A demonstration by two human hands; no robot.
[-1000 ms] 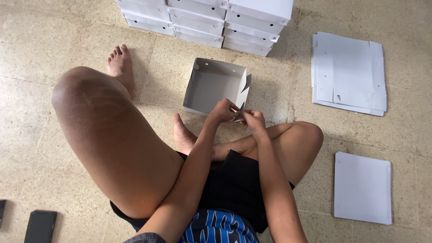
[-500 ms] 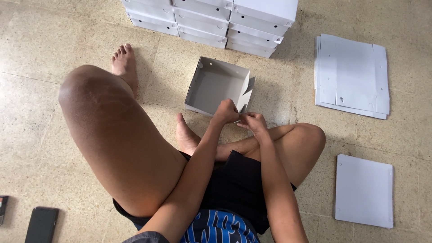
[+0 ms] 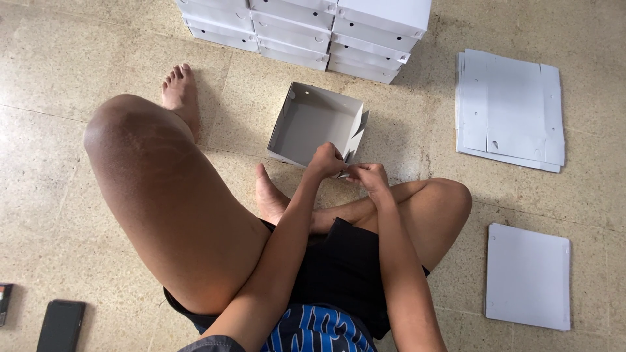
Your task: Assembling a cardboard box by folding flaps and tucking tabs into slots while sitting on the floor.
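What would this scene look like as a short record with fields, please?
setting: person sitting on a speckled stone floor, one knee raised
left hand: left hand gripping the near wall of the open white box
right hand: right hand pinching a flap at the box's near right corner
box state: partly folded, open on top, nothing inside
behind: stacked white boxes
right side: pile of flat cardboard sheets; a single flat white board nearer
lower left: dark phone on the floor

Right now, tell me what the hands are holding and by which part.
Both the left hand and the right hand grip the half-folded white cardboard box at its near right corner, by the loose end flaps.
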